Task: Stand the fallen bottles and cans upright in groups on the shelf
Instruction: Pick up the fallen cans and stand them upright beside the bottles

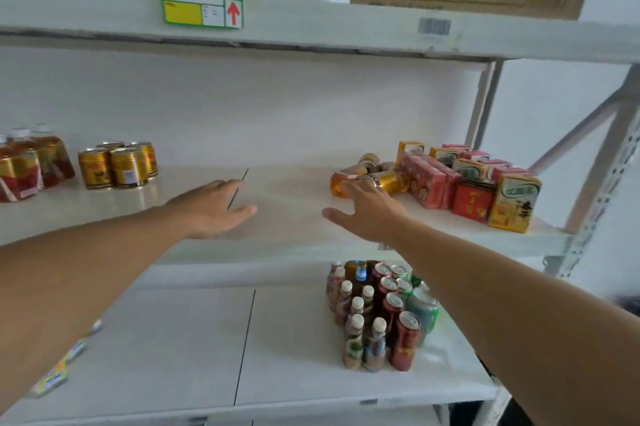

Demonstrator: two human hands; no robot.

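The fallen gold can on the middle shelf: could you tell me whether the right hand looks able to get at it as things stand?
Probably yes. The right hand is open, its fingertips already at the fallen gold can, with nothing between them. The drink cartons crowd only the can's far side.

The white middle shelf [294, 225] carries upright bottles [27, 166] at its far left, with a group of upright gold cans [117, 164] just beside them. At the right, fallen cans [377, 180] lie on their sides against a cluster of drink cartons [474, 186]. The lower shelf [173, 356] holds a tight group of standing bottles and cans [381, 315].
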